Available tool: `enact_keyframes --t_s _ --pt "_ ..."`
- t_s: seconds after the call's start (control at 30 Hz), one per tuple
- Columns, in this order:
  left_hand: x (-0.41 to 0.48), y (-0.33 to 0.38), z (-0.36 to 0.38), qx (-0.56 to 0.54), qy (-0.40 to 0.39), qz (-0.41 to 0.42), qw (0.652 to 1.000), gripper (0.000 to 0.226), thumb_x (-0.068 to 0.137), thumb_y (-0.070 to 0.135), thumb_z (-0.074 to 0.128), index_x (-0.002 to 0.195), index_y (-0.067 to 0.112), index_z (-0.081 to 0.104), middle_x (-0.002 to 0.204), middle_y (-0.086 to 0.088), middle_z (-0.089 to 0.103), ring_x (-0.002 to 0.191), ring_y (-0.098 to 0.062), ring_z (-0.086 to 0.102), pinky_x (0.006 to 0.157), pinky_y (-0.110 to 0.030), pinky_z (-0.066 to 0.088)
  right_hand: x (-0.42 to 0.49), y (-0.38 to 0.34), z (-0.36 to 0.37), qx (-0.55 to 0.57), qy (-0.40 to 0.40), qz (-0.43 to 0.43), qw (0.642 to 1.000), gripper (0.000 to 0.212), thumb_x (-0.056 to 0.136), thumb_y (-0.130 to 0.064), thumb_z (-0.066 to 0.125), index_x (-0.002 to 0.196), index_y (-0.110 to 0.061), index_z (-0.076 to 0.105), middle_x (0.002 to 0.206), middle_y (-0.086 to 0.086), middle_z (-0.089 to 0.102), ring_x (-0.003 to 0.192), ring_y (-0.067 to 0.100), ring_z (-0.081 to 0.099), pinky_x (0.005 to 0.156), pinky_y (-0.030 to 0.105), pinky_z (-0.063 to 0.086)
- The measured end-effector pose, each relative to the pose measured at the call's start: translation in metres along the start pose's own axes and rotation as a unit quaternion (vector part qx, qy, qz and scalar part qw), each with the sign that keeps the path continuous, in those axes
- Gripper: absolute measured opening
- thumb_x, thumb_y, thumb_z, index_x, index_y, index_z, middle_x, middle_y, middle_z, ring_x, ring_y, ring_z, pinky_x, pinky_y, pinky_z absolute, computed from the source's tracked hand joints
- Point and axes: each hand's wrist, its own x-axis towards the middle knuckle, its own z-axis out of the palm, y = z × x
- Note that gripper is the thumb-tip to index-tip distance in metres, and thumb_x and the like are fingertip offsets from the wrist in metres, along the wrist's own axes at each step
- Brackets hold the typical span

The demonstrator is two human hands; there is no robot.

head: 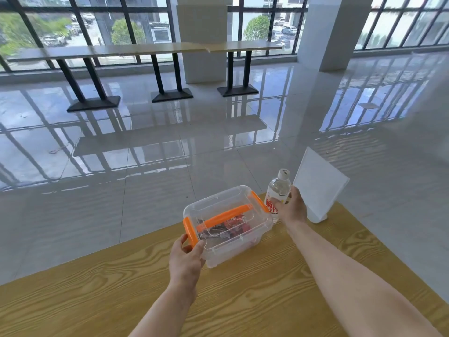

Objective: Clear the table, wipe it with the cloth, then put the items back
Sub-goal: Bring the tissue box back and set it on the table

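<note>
Fingers, left hand [185,260]: curled round the near end of the clear box [228,242], thumb on one side of its orange latch [190,231] and fingers on the other; a firm hold.
Fingers, right hand [292,209]: wrapped round the lower part of the bottle [277,190], at its red label; holding it upright.
Task so far: I judge it either just begun or nearly over, and cannot tell which; all three items stand on the table [243,300], and no cloth is in view (so nothing shows whether the wiping is done).
Left to do: if this is the clearing, box, bottle and stand have to come off, then the wipe, then the return; if this is the return, only letting go is left.
Box: lid on, orange handle [224,216] lying flat across the top; it sits just beyond my left fingers, and its far end is just beside my right fingers.
Box contents: red and dark wrapped packets [233,227] on the bottom; what they are I cannot tell.
Bottle: white cap [284,174] on; clear liquid inside, looking close to full.
Stand [318,183]: white and upright, just beyond and to the outside of my right fingers; apparently not touched by them.
</note>
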Motion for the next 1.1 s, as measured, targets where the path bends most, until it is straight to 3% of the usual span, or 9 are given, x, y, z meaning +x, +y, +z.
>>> enact_keyframes --t_s 0.47,0.63,0.7,0.8,0.9,1.1 --pt "0.008 0.008 0.012 0.014 0.016 0.003 1.0 0.057 0.091 0.019 0.072 0.143 0.019 0.049 0.113 -0.005 0.068 0.1 -0.025 0.07 0.093 -0.048 0.057 0.011 0.01 -0.007 -0.018 -0.04 -0.022 0.999 0.052 0.086 -0.029 0.079 0.127 -0.014 0.05 0.109 -0.003 0.057 0.107 0.028 0.063 0.091 0.047 0.053" --pt "0.002 0.009 0.01 0.001 0.008 0.009 1.0 0.057 0.095 0.021 0.067 0.147 0.018 0.043 0.122 -0.008 0.065 0.103 -0.024 0.068 0.098 -0.047 0.055 0.01 0.014 -0.006 0.024 -0.07 -0.009 0.997 0.06 0.084 -0.029 0.08 0.133 -0.018 0.047 0.116 -0.004 0.057 0.113 0.026 0.061 0.098 0.05 0.052" --pt "-0.002 0.011 0.004 0.008 0.003 0.01 1.0 0.056 0.098 0.023 0.064 0.148 0.018 0.042 0.126 -0.01 0.063 0.106 -0.024 0.066 0.101 -0.047 0.052 0.009 0.016 -0.008 0.029 -0.063 0.006 0.998 0.065 0.085 -0.034 0.079 0.137 -0.018 0.043 0.128 0.002 0.057 0.121 0.028 0.059 0.101 0.053 0.05" --pt "-0.018 0.011 -0.027 0.095 -0.007 0.05 0.994 0.052 0.098 0.025 0.063 0.146 0.021 0.045 0.123 -0.005 0.063 0.109 -0.022 0.064 0.102 -0.045 0.051 -0.012 0.019 -0.014 0.053 -0.03 0.065 0.996 0.076 0.09 -0.039 0.073 0.15 -0.013 0.035 0.146 0.009 0.05 0.13 0.029 0.053 0.107 0.05 0.046" --pt "-0.035 0.005 -0.083 0.257 0.012 0.102 0.961 0.052 0.095 0.023 0.066 0.144 0.025 0.048 0.125 -0.001 0.064 0.115 -0.019 0.061 0.099 -0.039 0.049 -0.061 0.022 -0.016 0.091 -0.033 0.092 0.991 0.06 0.093 -0.037 0.07 0.143 -0.014 0.045 0.136 0.007 0.056 0.121 0.026 0.057 0.103 0.049 0.049" --pt "-0.075 -0.015 -0.189 0.435 0.074 0.107 0.891 0.057 0.092 0.019 0.069 0.145 0.018 0.048 0.139 -0.005 0.059 0.132 -0.022 0.051 0.105 -0.04 0.041 -0.184 0.022 0.019 0.051 -0.188 0.076 0.978 0.036 0.095 -0.021 0.069 0.129 -0.012 0.06 0.115 -0.003 0.064 0.112 0.018 0.061 0.088 0.027 0.044"
